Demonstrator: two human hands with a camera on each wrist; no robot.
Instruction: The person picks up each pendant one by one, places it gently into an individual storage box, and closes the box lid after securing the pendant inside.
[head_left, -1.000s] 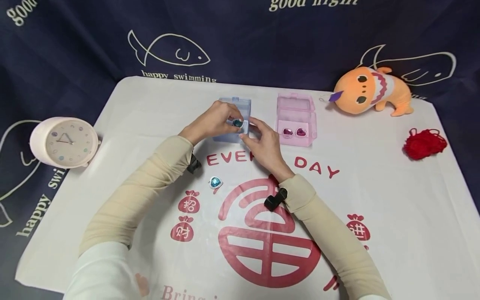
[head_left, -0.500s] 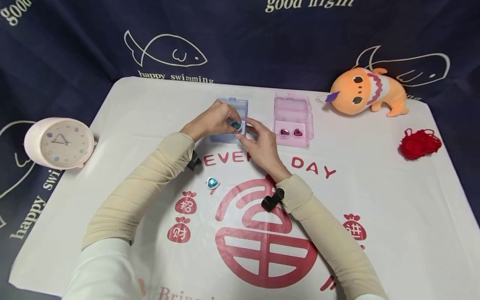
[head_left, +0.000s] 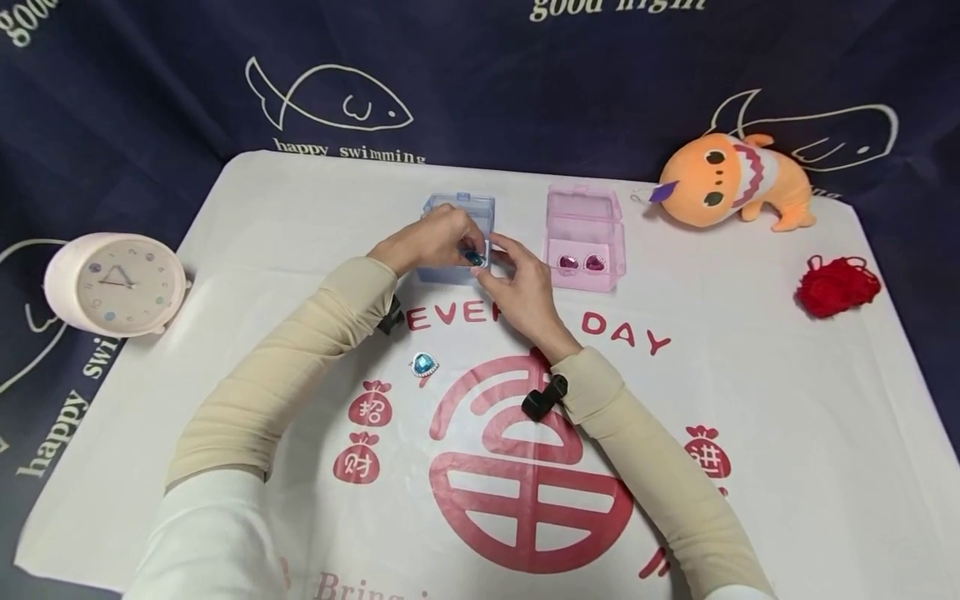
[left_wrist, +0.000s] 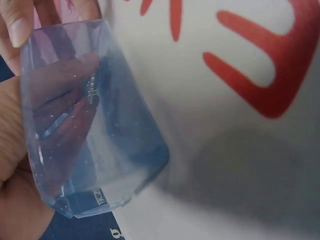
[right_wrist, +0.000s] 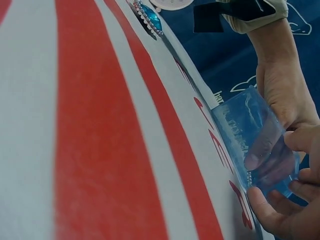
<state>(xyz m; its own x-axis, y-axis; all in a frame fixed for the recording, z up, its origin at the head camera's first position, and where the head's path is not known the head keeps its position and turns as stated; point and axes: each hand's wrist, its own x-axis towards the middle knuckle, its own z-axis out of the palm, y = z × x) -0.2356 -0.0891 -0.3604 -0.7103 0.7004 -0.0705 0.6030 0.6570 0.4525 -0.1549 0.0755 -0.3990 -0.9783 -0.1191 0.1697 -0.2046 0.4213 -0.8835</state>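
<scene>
A loose turquoise gem (head_left: 424,364) lies in front of the blue box (head_left: 452,277). Inside that box I see the left hand (head_left: 442,237) pinching a darker gem (head_left: 474,258), while the right hand (head_left: 522,287) grips the box's right side.

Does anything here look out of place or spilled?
Nothing looks spilled. One roughly heart-shaped, faceted blue gem lies alone on the printed white tablecloth; it looks stray because two magenta, silver-rimmed gems sit inside the open, see-through pink plastic box.
</scene>
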